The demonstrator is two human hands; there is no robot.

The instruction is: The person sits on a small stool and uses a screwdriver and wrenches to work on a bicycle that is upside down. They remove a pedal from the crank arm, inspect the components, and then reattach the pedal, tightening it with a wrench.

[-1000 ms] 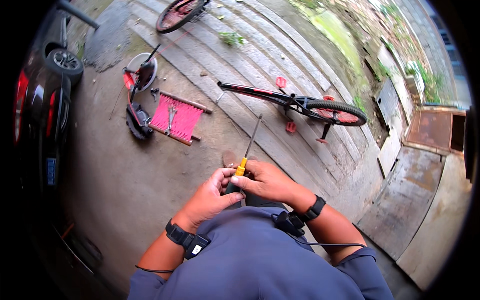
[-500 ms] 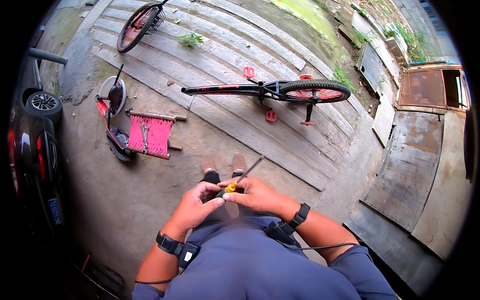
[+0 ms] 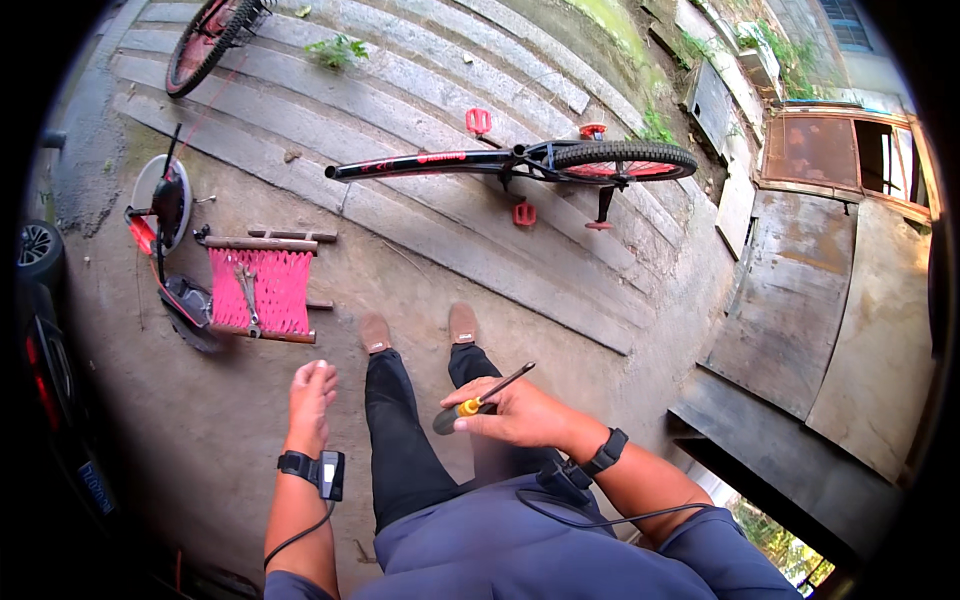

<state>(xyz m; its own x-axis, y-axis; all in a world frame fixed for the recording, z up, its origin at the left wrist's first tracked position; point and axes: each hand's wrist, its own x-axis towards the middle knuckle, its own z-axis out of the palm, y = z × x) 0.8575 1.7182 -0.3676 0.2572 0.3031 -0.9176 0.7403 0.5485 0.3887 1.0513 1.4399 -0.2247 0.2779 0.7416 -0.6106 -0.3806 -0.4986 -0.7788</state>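
Partly covered by the thumb of the right hand (image 3: pixel 512 412): handle of the screwdriver (image 3: pixel 468 408). Too small to identify: tip profile of the same tool. Softened by blur: fingers of the left hand (image 3: pixel 314 388), with palm not clearly visible. Cut off by the upper edge: spoked wheel (image 3: pixel 212 48). Lost in the dark lens rim: much of the car (image 3: pixel 68 410). Partly covered by black parts: white round container (image 3: pixel 144 182). Too small to tell: end sizes of the wrenches (image 3: pixel 249 292). Cut off by the lower edge: shirt (image 3: pixel 560 550).
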